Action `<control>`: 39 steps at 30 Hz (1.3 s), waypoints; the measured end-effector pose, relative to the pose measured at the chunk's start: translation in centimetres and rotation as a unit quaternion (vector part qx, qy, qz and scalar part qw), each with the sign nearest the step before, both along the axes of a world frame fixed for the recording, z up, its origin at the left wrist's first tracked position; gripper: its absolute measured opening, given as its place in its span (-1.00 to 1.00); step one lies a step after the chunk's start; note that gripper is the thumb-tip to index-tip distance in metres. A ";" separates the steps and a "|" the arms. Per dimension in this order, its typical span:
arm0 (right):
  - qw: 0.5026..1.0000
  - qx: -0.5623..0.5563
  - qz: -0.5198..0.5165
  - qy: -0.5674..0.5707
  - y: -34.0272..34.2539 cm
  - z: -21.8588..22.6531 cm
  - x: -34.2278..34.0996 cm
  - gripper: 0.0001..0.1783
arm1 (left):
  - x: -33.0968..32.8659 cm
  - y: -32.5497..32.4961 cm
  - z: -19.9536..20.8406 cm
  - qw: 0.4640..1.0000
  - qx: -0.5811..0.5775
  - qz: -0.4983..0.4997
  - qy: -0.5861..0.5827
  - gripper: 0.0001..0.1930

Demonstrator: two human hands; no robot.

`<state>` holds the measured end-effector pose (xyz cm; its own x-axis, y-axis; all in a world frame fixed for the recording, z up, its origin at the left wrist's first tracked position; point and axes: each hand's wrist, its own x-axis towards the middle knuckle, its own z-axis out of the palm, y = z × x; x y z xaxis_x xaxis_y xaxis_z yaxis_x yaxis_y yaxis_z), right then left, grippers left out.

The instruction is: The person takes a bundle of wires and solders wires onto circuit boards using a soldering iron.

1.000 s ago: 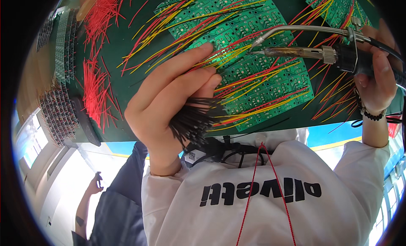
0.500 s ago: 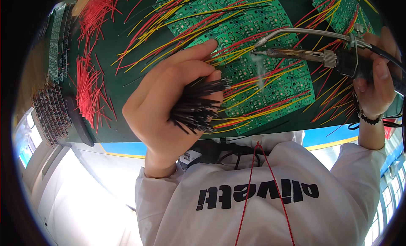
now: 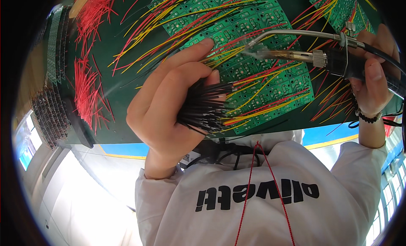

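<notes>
Left hand [image 3: 169,106] is closed around a bundle of black wires [image 3: 203,108]; the bundle's long axis runs roughly level, cut ends fanned toward the right, over the near edge of the green circuit board [image 3: 253,21]. The index finger [image 3: 190,55] stretches out to the upper right and its tip rests on the board, just beside the iron tip.

Right hand [image 3: 372,85] is clamped on the dark handle of a soldering iron [image 3: 321,57]. Iron's long axis lies nearly level, tip pointing left, meeting the board near its middle with a faint wisp of smoke there. A thin metal tube [image 3: 304,33] runs along above the iron, curving down to the same tip. A dark bead bracelet [image 3: 368,117] sits on the right wrist.

Boards: two in view, the large one mid-worktop and part of a second [image 3: 338,9] at the far right corner. Both carry many red and yellow wires; too many to count.

Dark green worktop [image 3: 105,64]: loose red wires [image 3: 86,85] heaped toward the left side, more at the far left corner. Along the left edge, a row of dark slotted racks [image 3: 48,110]; count unclear.

A small white label [image 3: 186,158] shows just under the near edge, by the left wrist. Two thin red cords [image 3: 262,182] hang across the white shirt [image 3: 253,203].
</notes>
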<state>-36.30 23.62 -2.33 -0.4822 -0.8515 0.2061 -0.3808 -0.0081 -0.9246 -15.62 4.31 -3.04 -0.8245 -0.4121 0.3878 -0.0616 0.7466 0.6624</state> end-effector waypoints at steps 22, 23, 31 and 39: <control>0.991 0.043 -0.124 0.007 2.7 -1.2 -0.4 -0.49 | 0.4 0.1 -0.2 1.000 0.014 0.012 -0.016 -0.88; 0.992 0.045 -0.119 0.006 3.0 -1.1 -0.6 -0.48 | 0.3 0.0 -0.2 1.000 0.010 -0.003 -0.004 -0.88; 0.996 0.053 -0.067 -0.015 3.7 -1.2 -1.5 -0.40 | 0.2 0.0 0.0 1.000 0.008 -0.003 -0.009 -0.88; 0.994 0.042 -0.102 -0.025 2.1 -0.7 0.1 -0.51 | 0.4 0.1 0.1 1.000 0.007 0.011 -0.024 -0.88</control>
